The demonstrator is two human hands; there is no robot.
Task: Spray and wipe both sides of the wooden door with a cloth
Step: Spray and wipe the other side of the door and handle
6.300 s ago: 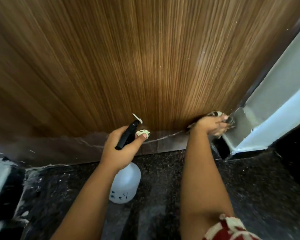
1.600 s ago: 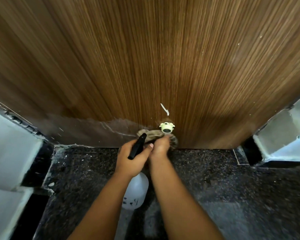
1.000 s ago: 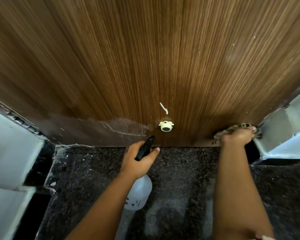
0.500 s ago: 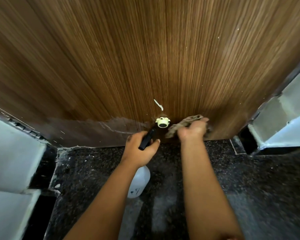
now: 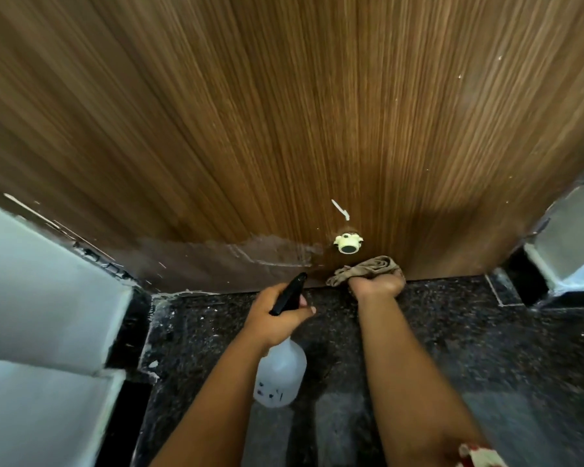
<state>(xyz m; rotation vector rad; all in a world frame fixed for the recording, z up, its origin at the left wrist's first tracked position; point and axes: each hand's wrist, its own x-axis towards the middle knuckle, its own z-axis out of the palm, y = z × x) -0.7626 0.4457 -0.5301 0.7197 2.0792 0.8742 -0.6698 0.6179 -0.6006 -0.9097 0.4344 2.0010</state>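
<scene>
Dark speckled stone floor [image 5: 435, 332], white paint flecks near door [image 5: 284, 112]

- The only marks that could be writing are a few small dark ones low on the translucent white spray bottle [image 5: 280, 375]; they are too small and blurred to read as letters or numbers.
- No label, brand, number or sign can be read on the wooden door [image 5: 284, 112], on the pale round fitting [image 5: 348, 243] near the door's bottom edge, or on the cloth [image 5: 368, 269].
</scene>
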